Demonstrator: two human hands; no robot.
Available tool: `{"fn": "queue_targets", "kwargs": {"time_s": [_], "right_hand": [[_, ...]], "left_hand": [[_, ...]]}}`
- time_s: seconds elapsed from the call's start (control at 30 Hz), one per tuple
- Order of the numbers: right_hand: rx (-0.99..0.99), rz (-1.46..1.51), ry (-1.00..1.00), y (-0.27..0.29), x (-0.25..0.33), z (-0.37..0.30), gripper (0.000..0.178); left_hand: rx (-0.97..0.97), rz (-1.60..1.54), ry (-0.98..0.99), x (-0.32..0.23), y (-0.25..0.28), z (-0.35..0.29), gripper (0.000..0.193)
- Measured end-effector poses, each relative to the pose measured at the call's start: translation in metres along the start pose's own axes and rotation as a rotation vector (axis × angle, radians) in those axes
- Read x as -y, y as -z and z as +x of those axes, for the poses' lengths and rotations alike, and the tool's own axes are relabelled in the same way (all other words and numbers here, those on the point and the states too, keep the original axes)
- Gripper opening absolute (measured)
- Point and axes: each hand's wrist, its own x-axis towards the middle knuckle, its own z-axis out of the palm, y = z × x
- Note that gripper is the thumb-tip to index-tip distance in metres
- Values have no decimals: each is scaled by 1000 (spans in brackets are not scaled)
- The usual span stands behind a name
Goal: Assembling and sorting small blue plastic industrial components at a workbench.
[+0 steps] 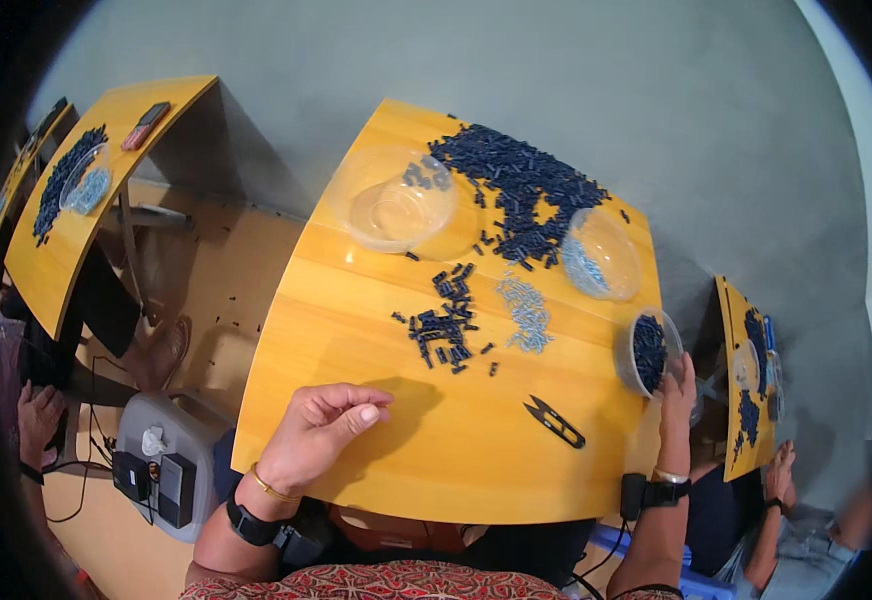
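Head view: left hand (324, 428) curled above table (436, 460); right hand (678, 390) against tub (623, 352).

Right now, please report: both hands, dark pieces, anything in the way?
Right hand touching tub. Left hand loosely curled, nothing visible held. Dark pieces in tub and on table. Snips between hands, possible obstacle.
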Motion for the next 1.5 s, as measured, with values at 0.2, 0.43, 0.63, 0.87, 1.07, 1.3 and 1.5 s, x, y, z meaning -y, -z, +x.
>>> {"fn": "queue_targets", "kwargs": {"time_s": [0.2, 0.43, 0.63, 0.87, 1.07, 1.3, 1.5], "right_hand": [[-7, 141, -17, -21, 19, -19, 51], [5, 502, 71, -25, -6, -93, 52], [124, 84, 155, -46, 46, -165, 50], [142, -95, 227, -56, 69, -163, 49], [279, -249, 743, -91, 151, -117, 42], [400, -329, 568, -184, 179, -43, 43], [309, -644, 308, -231, 189, -13, 58]], "left_hand": [[-60, -44, -39, 12, -1, -5, 22], [-92, -54, -168, 38, -7, 1, 24], [-147, -32, -270, 42, -14, 2, 25], [-148, -112, -202, 33, -19, 14, 38], [-152, -115, -228, 24, -24, 29, 49], [-215, 191, -450, 43, -10, 31, 53], [-262, 603, -603, 22, 0, 16, 55]]}}
